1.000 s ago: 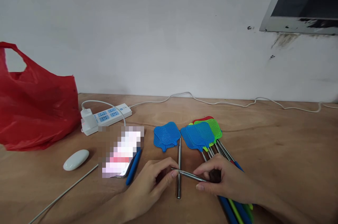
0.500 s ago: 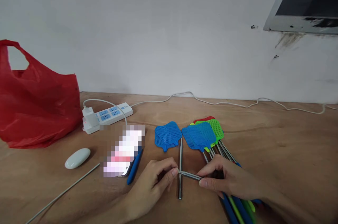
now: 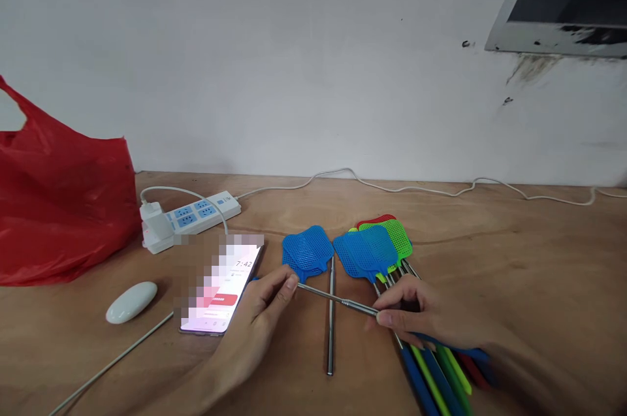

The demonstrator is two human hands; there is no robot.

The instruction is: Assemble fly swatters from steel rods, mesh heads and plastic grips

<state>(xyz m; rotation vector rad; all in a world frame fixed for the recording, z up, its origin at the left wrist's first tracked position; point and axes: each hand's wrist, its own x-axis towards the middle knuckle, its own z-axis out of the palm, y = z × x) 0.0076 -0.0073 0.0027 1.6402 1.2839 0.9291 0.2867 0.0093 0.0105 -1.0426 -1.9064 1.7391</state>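
My left hand (image 3: 264, 311) pinches the thin end of a telescopic metal rod (image 3: 336, 299), close to a loose blue swatter head (image 3: 307, 251). My right hand (image 3: 421, 318) grips the thicker end of the same rod. The rod is stretched out between the two hands, above the wooden table (image 3: 514, 272). A second metal rod (image 3: 331, 318) lies on the table under it. My right hand rests over a bunch of fly swatters (image 3: 377, 247) with blue, green and red heads and coloured handles (image 3: 435, 377).
A phone (image 3: 220, 288) with a lit screen lies beside my left hand. Further left are a white oval object (image 3: 131, 302), a long thin rod (image 3: 112, 360), a white power strip (image 3: 189, 217) and a red plastic bag (image 3: 59, 207). A white cable (image 3: 416, 191) runs along the wall.
My left hand has moved left and up toward the loose blue head, pulling the rod out longer. My right hand stayed near the swatter handles.
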